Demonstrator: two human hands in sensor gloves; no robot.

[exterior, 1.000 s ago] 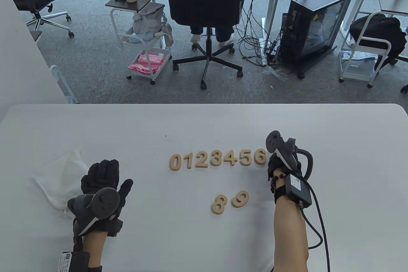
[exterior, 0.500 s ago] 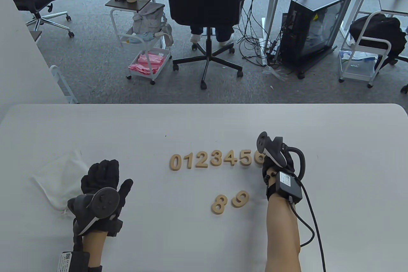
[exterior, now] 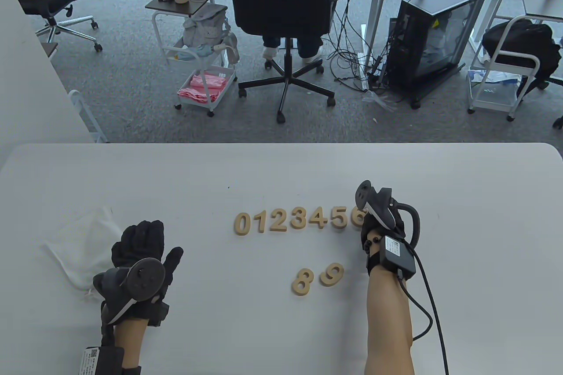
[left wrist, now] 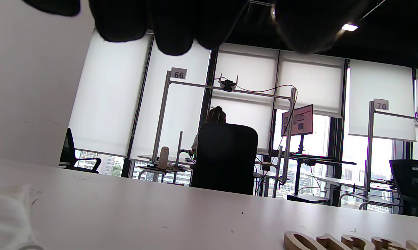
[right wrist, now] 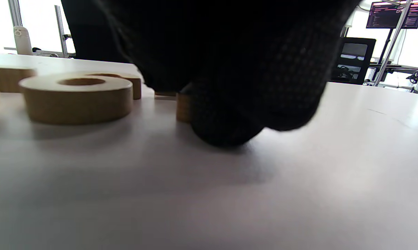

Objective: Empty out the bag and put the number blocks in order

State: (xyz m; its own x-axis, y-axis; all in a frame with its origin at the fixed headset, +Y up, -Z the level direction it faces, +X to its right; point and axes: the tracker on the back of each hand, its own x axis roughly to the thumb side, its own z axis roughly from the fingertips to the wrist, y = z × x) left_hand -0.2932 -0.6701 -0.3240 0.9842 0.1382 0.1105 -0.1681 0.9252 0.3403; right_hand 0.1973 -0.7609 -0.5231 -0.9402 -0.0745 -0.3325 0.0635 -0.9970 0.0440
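Left hand (exterior: 140, 256) flat on table (exterior: 281, 172), fingers spread, holding nothing. Right hand (exterior: 382, 227) beside 6 (exterior: 358, 216); grip unclear.

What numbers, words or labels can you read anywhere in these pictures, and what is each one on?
"0 1 2 3 4 5 6": row of wooden number blocks; the 6 is partly hidden by the right hand.
"8" and "9": loose blocks nearer the person.
"66": placard on a station frame.
"70": placard on another frame.
Wrist box labels, monitor text: too small to read.
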